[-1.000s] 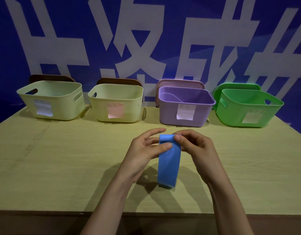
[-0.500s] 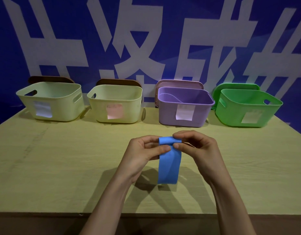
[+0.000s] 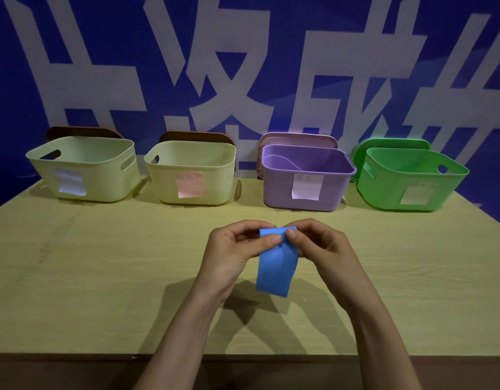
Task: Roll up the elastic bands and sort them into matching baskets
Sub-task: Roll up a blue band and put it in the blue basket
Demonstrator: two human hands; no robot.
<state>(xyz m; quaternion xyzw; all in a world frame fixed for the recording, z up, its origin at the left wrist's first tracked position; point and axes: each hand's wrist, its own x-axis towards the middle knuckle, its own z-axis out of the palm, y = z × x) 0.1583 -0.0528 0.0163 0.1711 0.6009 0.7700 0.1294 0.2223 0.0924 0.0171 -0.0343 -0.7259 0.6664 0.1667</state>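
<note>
A blue elastic band hangs above the middle of the wooden table. Its top end is curled over into a small roll. My left hand pinches that roll from the left, and my right hand pinches it from the right, thumbs nearly touching on the front. The loose lower end dangles just above the tabletop. Four baskets stand in a row at the back: a pale one with a white label, a pale one with a pink label, a purple one and a green one.
Lids lean behind each basket against a blue wall with large white characters. A purple band lies inside the purple basket. The table's front edge runs below my forearms.
The rolled top of the band has grown and the hanging part has become shorter. My fingers have closed in tighter around the roll.
</note>
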